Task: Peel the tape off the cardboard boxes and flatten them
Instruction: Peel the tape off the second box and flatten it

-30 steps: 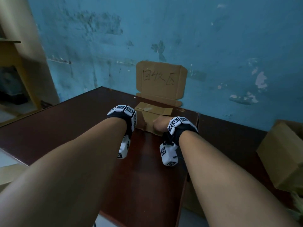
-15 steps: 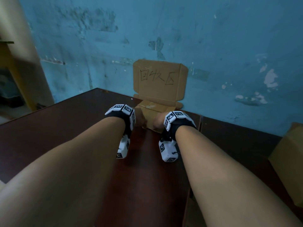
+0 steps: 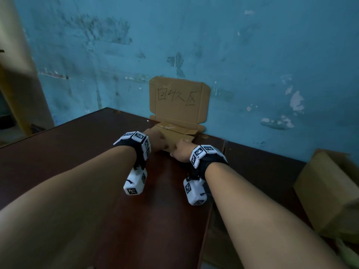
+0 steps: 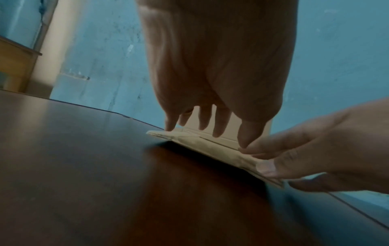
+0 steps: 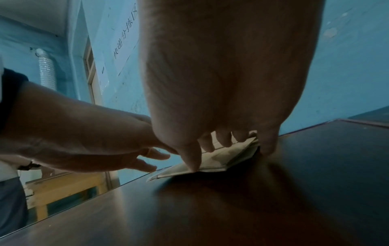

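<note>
A small flattened cardboard box (image 3: 181,135) lies on the dark brown table (image 3: 77,152), close to the blue wall. My left hand (image 3: 157,141) presses down on its left part with straight fingers (image 4: 218,128). My right hand (image 3: 181,151) presses on its right part; its thumb (image 5: 192,159) sits on the near edge and its little finger touches the table beside the box. In the wrist views the box (image 4: 210,148) (image 5: 223,159) is a thin folded layer under both hands. Any tape on it is too dim to make out.
A flat cardboard sign (image 3: 178,101) with handwriting leans on the wall right behind the box. A larger cardboard box (image 3: 330,191) stands at the right, past the table's right edge. A second dark surface (image 3: 262,167) adjoins there. Wooden furniture (image 5: 67,186) stands at the left.
The small box stood partly raised between my hands a second ago; now it is pressed flat. Both hands have moved forward onto it, toward the wall.
</note>
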